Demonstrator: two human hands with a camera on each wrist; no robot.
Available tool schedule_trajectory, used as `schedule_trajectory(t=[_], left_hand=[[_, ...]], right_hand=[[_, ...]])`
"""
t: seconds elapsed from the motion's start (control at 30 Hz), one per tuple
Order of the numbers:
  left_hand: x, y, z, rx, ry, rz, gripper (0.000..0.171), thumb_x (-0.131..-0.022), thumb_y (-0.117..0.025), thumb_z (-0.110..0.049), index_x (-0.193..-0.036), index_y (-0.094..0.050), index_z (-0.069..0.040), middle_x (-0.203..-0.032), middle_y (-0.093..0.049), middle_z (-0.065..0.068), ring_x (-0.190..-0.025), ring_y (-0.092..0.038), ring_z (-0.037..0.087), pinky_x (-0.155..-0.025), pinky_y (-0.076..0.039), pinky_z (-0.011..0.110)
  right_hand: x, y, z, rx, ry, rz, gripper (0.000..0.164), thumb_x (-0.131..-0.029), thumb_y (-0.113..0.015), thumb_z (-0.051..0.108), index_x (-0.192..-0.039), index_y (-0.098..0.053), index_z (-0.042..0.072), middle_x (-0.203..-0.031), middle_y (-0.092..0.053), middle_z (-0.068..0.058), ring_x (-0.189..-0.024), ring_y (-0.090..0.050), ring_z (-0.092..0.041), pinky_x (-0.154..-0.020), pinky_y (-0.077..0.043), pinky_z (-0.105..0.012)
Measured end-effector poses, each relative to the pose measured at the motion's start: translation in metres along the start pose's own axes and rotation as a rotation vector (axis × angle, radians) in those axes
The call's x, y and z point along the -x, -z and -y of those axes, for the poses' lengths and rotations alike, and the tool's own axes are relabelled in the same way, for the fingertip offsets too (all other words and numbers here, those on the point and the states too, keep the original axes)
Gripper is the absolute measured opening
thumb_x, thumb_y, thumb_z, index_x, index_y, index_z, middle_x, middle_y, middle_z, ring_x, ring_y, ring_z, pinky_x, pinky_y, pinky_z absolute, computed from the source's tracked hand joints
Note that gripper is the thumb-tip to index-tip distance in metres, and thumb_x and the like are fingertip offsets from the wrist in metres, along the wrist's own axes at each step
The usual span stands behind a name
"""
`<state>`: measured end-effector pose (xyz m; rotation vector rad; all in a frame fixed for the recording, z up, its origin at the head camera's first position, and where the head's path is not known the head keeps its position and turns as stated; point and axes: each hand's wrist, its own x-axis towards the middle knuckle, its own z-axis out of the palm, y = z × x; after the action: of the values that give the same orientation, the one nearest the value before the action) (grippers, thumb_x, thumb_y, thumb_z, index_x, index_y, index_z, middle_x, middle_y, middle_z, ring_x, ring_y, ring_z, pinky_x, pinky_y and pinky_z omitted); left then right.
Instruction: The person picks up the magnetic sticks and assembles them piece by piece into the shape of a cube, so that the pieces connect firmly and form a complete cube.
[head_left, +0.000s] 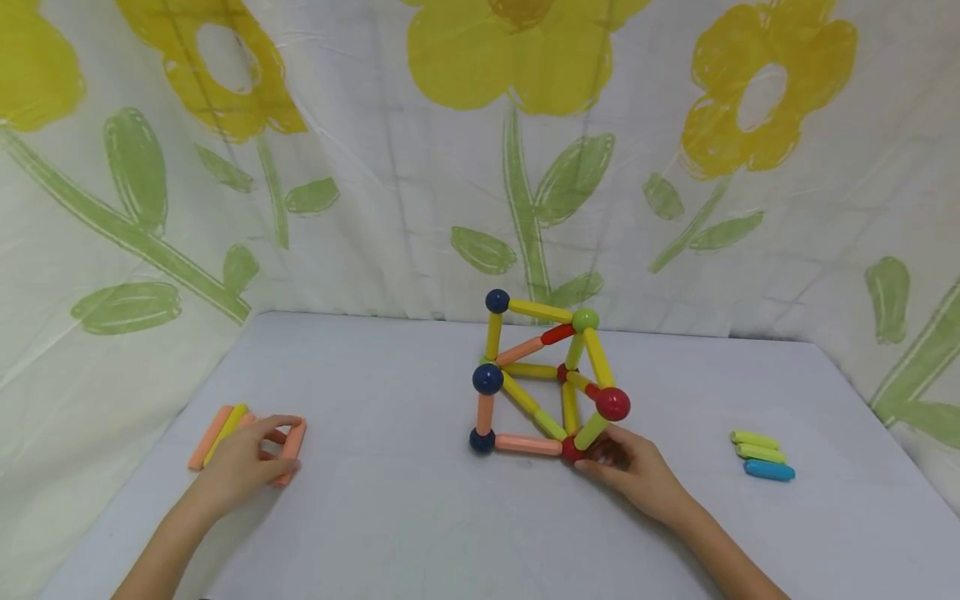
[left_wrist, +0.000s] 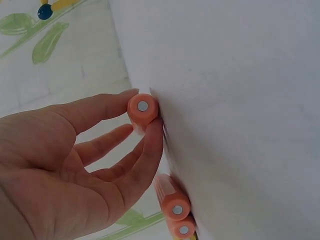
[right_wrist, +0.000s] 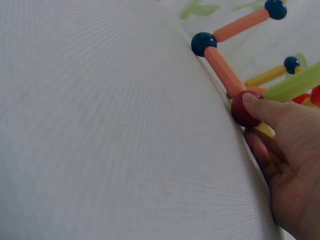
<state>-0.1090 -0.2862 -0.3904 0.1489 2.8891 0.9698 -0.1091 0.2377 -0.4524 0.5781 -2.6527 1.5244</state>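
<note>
My left hand pinches an orange magnetic rod between thumb and fingers, close over the table at the left; its round metal end faces the left wrist camera. My right hand holds the red ball at the near right bottom corner of a frame built of magnetic rods and balls. In the frame, orange rods, yellow rods and light green rods join dark blue balls, red balls and a green ball. Slanting rods cross some of its sides.
Beside the left hand lie more orange rods and a yellow rod. Two light green rods and a blue rod lie at the right. Behind the white table hangs a flower-printed curtain.
</note>
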Motion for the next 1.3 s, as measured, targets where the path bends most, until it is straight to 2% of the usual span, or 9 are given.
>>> schedule_trajectory(t=[0.13, 0.23, 0.37, 0.53, 0.77, 0.87, 1.03, 1.13, 1.3], left_hand=[[-0.009, 0.001, -0.006, -0.002, 0.005, 0.048, 0.056, -0.092, -0.075, -0.006, -0.141, -0.055, 0.011, -0.113, -0.069, 0.025, -0.087, -0.072, 0.023, -0.064, -0.053, 0.026], [-0.018, 0.000, -0.014, 0.089, 0.042, 0.104, 0.057, -0.096, -0.071, -0.009, -0.147, -0.051, 0.010, -0.122, -0.066, 0.028, -0.095, -0.069, 0.026, -0.068, -0.055, 0.028], [-0.033, -0.010, -0.032, 0.354, 0.062, 0.182, 0.062, -0.101, -0.063, -0.008, -0.155, -0.040, 0.012, -0.137, -0.055, 0.034, -0.103, -0.067, 0.024, -0.082, -0.061, 0.031], [-0.060, -0.038, -0.073, 0.740, 0.048, 0.279, 0.067, -0.106, -0.056, -0.005, -0.161, -0.024, 0.012, -0.143, -0.049, 0.031, -0.100, -0.068, 0.011, -0.092, -0.061, 0.029], [-0.094, -0.071, -0.139, 1.132, 0.210, 0.330, 0.061, -0.109, -0.051, -0.003, -0.165, -0.025, 0.003, -0.153, -0.045, 0.029, -0.109, -0.069, 0.018, -0.094, -0.060, 0.026], [-0.103, -0.076, -0.161, 1.203, 0.264, 0.323, 0.057, -0.111, -0.049, -0.003, -0.164, -0.030, 0.001, -0.156, -0.043, 0.025, -0.122, -0.062, 0.023, -0.093, -0.060, 0.025], [-0.110, -0.077, -0.181, 1.262, 0.248, 0.327, 0.054, -0.111, -0.048, -0.004, -0.163, -0.034, 0.000, -0.161, -0.040, 0.022, -0.141, -0.049, 0.032, -0.092, -0.060, 0.023], [-0.111, -0.076, -0.187, 1.262, 0.215, 0.340, 0.054, -0.111, -0.048, -0.004, -0.163, -0.034, -0.001, -0.160, -0.042, 0.022, -0.139, -0.051, 0.031, -0.089, -0.060, 0.022], [-0.109, -0.076, -0.194, 1.257, 0.194, 0.351, 0.054, -0.112, -0.048, -0.006, -0.164, -0.034, -0.003, -0.156, -0.045, 0.019, -0.121, -0.060, 0.022, -0.085, -0.060, 0.020]], right_hand=[[0.000, 0.000, 0.000, 0.002, 0.001, -0.001, 0.018, -0.093, -0.081, 0.012, -0.107, -0.069, 0.014, -0.096, -0.069, 0.004, -0.085, -0.061, -0.007, -0.074, -0.055, -0.022], [-0.001, 0.000, -0.001, 0.006, 0.003, -0.002, 0.018, -0.093, -0.081, 0.012, -0.107, -0.069, 0.013, -0.096, -0.069, 0.004, -0.085, -0.061, -0.007, -0.074, -0.055, -0.022], [0.000, 0.000, -0.001, 0.007, -0.005, 0.002, 0.019, -0.093, -0.081, 0.012, -0.108, -0.070, 0.013, -0.096, -0.069, 0.005, -0.085, -0.061, -0.007, -0.074, -0.055, -0.022], [0.000, 0.001, -0.001, 0.004, -0.010, 0.003, 0.020, -0.093, -0.081, 0.012, -0.109, -0.070, 0.012, -0.096, -0.069, 0.004, -0.085, -0.061, -0.007, -0.074, -0.055, -0.022], [0.000, 0.000, -0.001, 0.008, -0.008, -0.003, 0.020, -0.093, -0.082, 0.012, -0.109, -0.070, 0.012, -0.096, -0.069, 0.004, -0.085, -0.060, -0.007, -0.074, -0.055, -0.022], [0.000, 0.000, -0.001, 0.003, -0.004, 0.000, 0.021, -0.093, -0.081, 0.012, -0.110, -0.070, 0.012, -0.097, -0.069, 0.004, -0.085, -0.061, -0.007, -0.074, -0.055, -0.022], [0.000, -0.001, -0.001, 0.002, 0.004, 0.000, 0.021, -0.093, -0.081, 0.012, -0.111, -0.070, 0.012, -0.096, -0.069, 0.005, -0.085, -0.060, -0.008, -0.075, -0.055, -0.022], [0.000, -0.001, -0.001, 0.004, 0.000, -0.001, 0.021, -0.093, -0.082, 0.013, -0.111, -0.070, 0.013, -0.096, -0.068, 0.005, -0.085, -0.060, -0.008, -0.074, -0.055, -0.022], [0.001, 0.000, -0.002, 0.007, -0.009, -0.003, 0.021, -0.093, -0.082, 0.013, -0.111, -0.070, 0.013, -0.096, -0.068, 0.005, -0.085, -0.060, -0.008, -0.074, -0.055, -0.022]])
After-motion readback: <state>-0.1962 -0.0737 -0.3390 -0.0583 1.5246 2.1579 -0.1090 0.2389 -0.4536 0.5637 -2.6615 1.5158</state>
